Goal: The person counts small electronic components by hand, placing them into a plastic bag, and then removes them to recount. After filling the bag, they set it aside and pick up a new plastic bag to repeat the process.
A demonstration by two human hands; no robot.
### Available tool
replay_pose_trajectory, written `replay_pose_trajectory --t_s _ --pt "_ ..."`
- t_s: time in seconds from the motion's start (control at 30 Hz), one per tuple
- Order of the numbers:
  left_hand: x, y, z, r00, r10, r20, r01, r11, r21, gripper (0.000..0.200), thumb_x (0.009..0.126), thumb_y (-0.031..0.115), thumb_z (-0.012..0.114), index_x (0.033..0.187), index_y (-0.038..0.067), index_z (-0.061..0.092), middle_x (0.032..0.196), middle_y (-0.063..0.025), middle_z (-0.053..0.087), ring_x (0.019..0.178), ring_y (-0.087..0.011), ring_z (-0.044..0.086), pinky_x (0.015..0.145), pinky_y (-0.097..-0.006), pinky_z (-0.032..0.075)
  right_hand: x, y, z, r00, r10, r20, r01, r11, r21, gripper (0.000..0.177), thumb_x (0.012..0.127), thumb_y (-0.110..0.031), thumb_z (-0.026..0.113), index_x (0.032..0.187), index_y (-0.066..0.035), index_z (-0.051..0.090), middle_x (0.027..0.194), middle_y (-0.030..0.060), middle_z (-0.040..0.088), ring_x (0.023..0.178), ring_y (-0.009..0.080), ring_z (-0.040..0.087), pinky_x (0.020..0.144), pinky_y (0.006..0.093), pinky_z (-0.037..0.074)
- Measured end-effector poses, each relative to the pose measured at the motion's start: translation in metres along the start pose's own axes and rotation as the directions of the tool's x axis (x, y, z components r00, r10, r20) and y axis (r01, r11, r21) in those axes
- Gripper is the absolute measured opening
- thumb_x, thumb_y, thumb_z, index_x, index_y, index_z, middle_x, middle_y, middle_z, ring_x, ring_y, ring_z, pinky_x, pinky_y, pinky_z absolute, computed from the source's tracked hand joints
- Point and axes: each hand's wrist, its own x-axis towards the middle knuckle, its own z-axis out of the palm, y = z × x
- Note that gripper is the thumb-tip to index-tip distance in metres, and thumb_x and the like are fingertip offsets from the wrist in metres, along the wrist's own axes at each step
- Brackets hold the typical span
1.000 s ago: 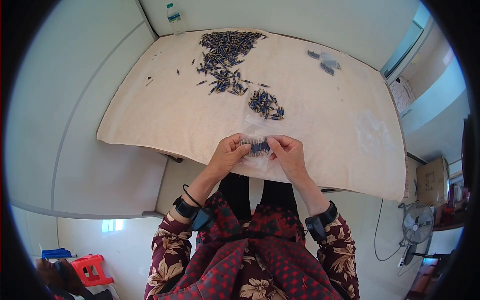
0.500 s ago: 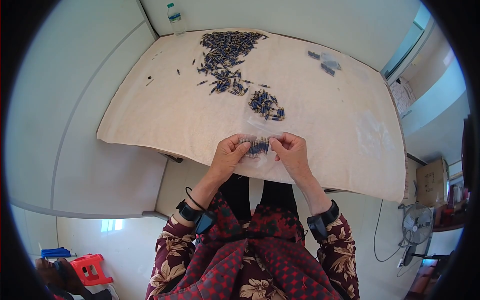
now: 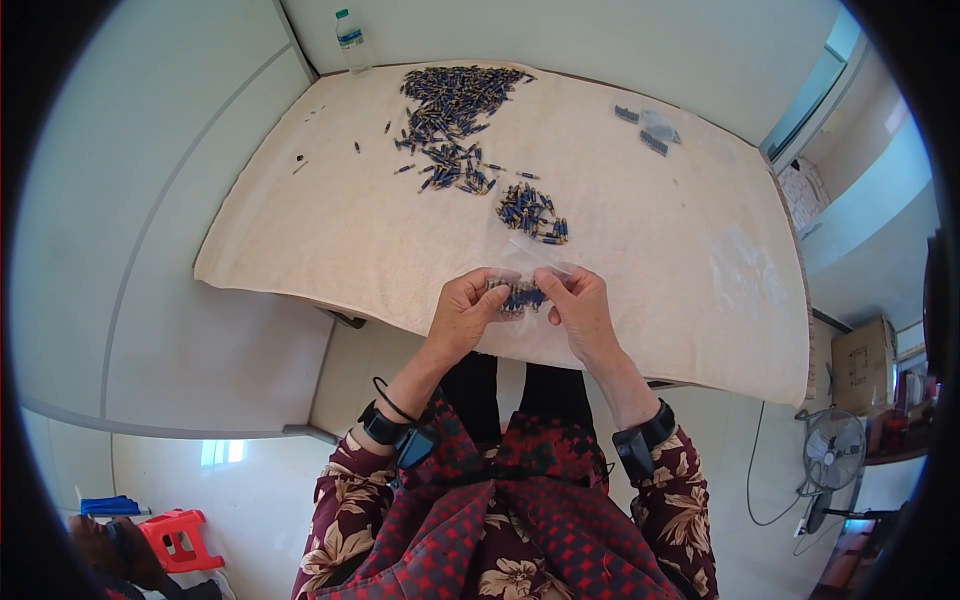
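Between my two hands, over the near edge of the table, is a clear plastic bag (image 3: 518, 312) holding a row of small dark blue and brass-coloured cylindrical parts (image 3: 522, 296). My left hand (image 3: 466, 308) pinches the bag's left side, thumb across the front. On the right side, my right hand (image 3: 580, 305) grips the bag with thumb and forefinger. Just beyond the bag lies a small heap of the same blue-and-brass parts (image 3: 530, 212). A much larger pile (image 3: 455, 100) spreads toward the table's far edge, with several loose pieces around it.
A cream cloth (image 3: 650, 250) covers the table. At its far left edge stands a water bottle (image 3: 352, 42). Small grey strips (image 3: 654, 142) and a clear bag (image 3: 660, 124) lie at the far right. Flat clear plastic (image 3: 750, 268) rests at the right. A fan (image 3: 835, 448) stands on the floor.
My hands have drawn slightly closer together, the left moving right and the right moving a little left. The bagged parts now look more bunched. The heaps have not moved.
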Motion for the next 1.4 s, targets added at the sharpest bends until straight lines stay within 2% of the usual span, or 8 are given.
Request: replay_pose_trajectory --t_s 0.07,0.47,0.6,0.7,1.0,1.13,1.23,1.4 --pt "0.0 -0.001 0.0 1.0 0.004 -0.004 -0.004 1.0 -0.007 0.026 0.097 0.012 0.054 0.117 -0.004 0.057 0.104 -0.0092 0.066 0.093 -0.0145 0.065 0.085 -0.035 0.058 0.0 0.0 0.001 1.0 0.016 0.002 -0.016 0.998 0.059 0.016 0.088 -0.02 0.07 0.088 -0.004 0.067 0.076 0.0003 0.064 0.058 0.0032 0.051 0.045 0.0181 0.039" --pt "0.006 -0.005 -0.001 1.0 0.024 0.018 -0.023 0.999 -0.027 0.025 0.097 0.012 0.054 0.115 -0.004 0.058 0.102 -0.0081 0.067 0.093 -0.0144 0.065 0.085 -0.0327 0.057 0.005 -0.004 -0.005 0.997 -0.007 0.072 0.01 0.999 -0.041 0.012 0.085 -0.013 0.07 0.086 -0.003 0.065 0.074 -0.0002 0.062 0.055 0.0047 0.05 0.047 0.0191 0.04" --pt "0.01 -0.011 -0.006 0.999 0.036 0.009 -0.037 0.994 0.101 0.022 0.096 0.011 0.055 0.113 -0.003 0.059 0.1 -0.0054 0.067 0.09 -0.0106 0.063 0.082 -0.0265 0.053 0.006 -0.005 -0.009 0.996 0.003 0.088 0.01 0.99 -0.143 0.012 0.084 -0.012 0.07 0.085 -0.002 0.064 0.075 0.0007 0.062 0.057 0.0047 0.051 0.049 0.0193 0.042" --pt "0.013 -0.018 -0.01 0.996 0.078 0.042 -0.083 0.989 0.122 0.02 0.096 0.011 0.056 0.11 -0.002 0.061 0.098 -0.0022 0.067 0.087 -0.0067 0.061 0.079 -0.0219 0.049 0.008 0.001 -0.01 0.991 -0.107 0.079 0.129 0.925 -0.357 0.009 0.084 -0.007 0.069 0.086 -0.001 0.063 0.075 0.0009 0.062 0.058 0.0037 0.052 0.051 0.0189 0.042" --pt "0.006 -0.021 -0.016 0.989 0.074 0.13 -0.101 0.972 0.212 0.015 0.091 0.004 0.061 0.106 0.0 0.063 0.093 0.0009 0.066 0.084 -0.0049 0.058 0.077 -0.0214 0.048 0.0 0.025 -0.016 0.944 -0.304 0.13 0.329 0.902 -0.279 0.008 0.08 0.0 0.068 0.084 0.001 0.063 0.082 0.0041 0.065 0.073 0.0068 0.06 0.061 0.0207 0.05" --pt "-0.007 -0.015 -0.011 0.998 0.026 0.056 -0.04 0.963 0.268 0.019 0.084 0.0 0.067 0.103 0.0 0.063 0.089 0.0012 0.066 0.08 -0.0043 0.057 0.073 -0.0211 0.047 -0.004 0.03 -0.016 0.923 -0.342 0.176 0.381 0.876 -0.296 0.008 0.079 0.001 0.067 0.086 0.001 0.063 0.086 0.0042 0.065 0.076 0.007 0.061 0.062 0.0214 0.051" --pt "-0.009 -0.016 -0.009 0.998 0.059 0.011 -0.057 0.87 0.489 0.024 0.079 -0.002 0.071 0.101 0.0 0.063 0.085 0.0019 0.065 0.076 -0.0033 0.055 0.068 -0.0205 0.046 -0.007 0.03 -0.016 0.95 -0.25 0.189 0.301 0.898 -0.322 0.008 0.082 0.005 0.065 0.088 0.001 0.061 0.095 0.0049 0.061 0.084 0.0076 0.058 0.075 0.0218 0.049" --pt "-0.007 -0.018 -0.006 0.995 0.099 0.013 -0.089 0.825 0.558 0.024 0.078 -0.001 0.072 0.1 0.0 0.064 0.083 0.0026 0.064 0.074 -0.0029 0.054 0.066 -0.0201 0.045 -0.006 0.028 -0.013 0.928 -0.34 0.154 0.372 0.87 -0.323 0.008 0.08 0.001 0.067 0.087 0.001 0.063 0.085 0.0048 0.066 0.072 0.0061 0.06 0.061 0.0208 0.05"
